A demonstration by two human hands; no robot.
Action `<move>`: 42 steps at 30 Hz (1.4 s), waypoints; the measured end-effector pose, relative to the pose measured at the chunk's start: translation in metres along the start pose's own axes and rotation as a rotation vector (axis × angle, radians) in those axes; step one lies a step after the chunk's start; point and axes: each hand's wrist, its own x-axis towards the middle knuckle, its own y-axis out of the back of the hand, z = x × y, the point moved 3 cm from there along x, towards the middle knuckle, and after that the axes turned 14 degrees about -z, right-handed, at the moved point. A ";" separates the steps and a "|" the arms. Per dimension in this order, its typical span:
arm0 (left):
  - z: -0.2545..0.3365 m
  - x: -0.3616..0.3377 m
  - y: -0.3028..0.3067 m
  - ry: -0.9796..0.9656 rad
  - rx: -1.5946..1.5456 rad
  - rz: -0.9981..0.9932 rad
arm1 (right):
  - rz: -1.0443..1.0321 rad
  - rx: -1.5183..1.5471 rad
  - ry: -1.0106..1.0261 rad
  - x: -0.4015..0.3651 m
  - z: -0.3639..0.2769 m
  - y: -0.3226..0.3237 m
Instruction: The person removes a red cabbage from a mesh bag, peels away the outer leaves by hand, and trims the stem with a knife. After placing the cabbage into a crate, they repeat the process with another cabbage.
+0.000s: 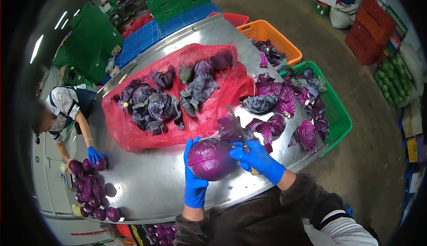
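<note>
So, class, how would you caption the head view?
The left hand cradles a purple cabbage over the metal table while the right hand holds a slim tool beside a dark leaf.

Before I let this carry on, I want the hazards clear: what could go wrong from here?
The knife in the right hand is close to the cabbage that the left hand steadies; a slip might cut that glove.
The round cabbages near the edge of the metal table could roll off if bumped.
Loose leaves piled beside the green crate might spill to the floor.
</note>
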 end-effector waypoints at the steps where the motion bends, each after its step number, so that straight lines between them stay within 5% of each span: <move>1: -0.002 -0.004 0.007 -0.011 0.001 0.003 | 0.000 -0.014 0.075 -0.001 -0.002 0.004; 3: -0.023 -0.025 0.023 0.284 -0.233 -0.026 | 0.057 -0.095 0.110 0.000 0.002 0.011; 4: -0.031 -0.027 0.027 0.282 -0.228 -0.024 | 0.052 -0.095 0.112 0.002 0.003 0.009; 6: -0.052 -0.038 0.026 0.328 -0.747 0.167 | 0.073 -0.118 0.218 0.000 0.008 0.003; 10: -0.072 -0.042 0.038 0.238 -0.933 0.438 | 0.088 -0.075 0.184 0.009 0.034 0.016; 12: -0.070 -0.045 0.040 0.309 -0.636 0.464 | 0.203 0.190 0.168 0.011 0.027 0.033; 14: -0.059 -0.036 0.036 0.226 -0.132 0.268 | 0.417 -0.367 0.362 0.020 0.039 0.068; 15: -0.058 -0.035 0.034 0.211 -0.082 0.297 | 0.458 -0.690 0.229 0.009 0.026 0.064; 16: -0.065 -0.039 0.033 0.218 -0.091 0.300 | 0.460 -0.692 0.218 0.005 0.027 0.061; 19: -0.094 -0.054 0.037 0.323 0.521 0.259 | 0.230 -0.757 0.180 0.012 0.062 0.043; 24: -0.076 -0.043 0.014 0.428 0.629 0.170 | 0.062 -0.721 0.133 0.018 0.089 0.031; 26: -0.074 -0.041 0.012 0.470 0.747 0.168 | 0.146 -1.134 0.125 0.013 0.085 0.034; 32: -0.089 -0.031 0.010 0.584 0.778 0.204 | 0.050 -1.474 -0.086 -0.002 0.048 0.009; 36: -0.092 -0.024 0.000 0.592 1.052 0.130 | 0.118 -1.511 0.004 -0.001 0.054 0.014; 42: -0.088 -0.019 -0.011 0.613 1.043 0.155 | 0.035 -1.495 -0.160 0.003 0.058 0.018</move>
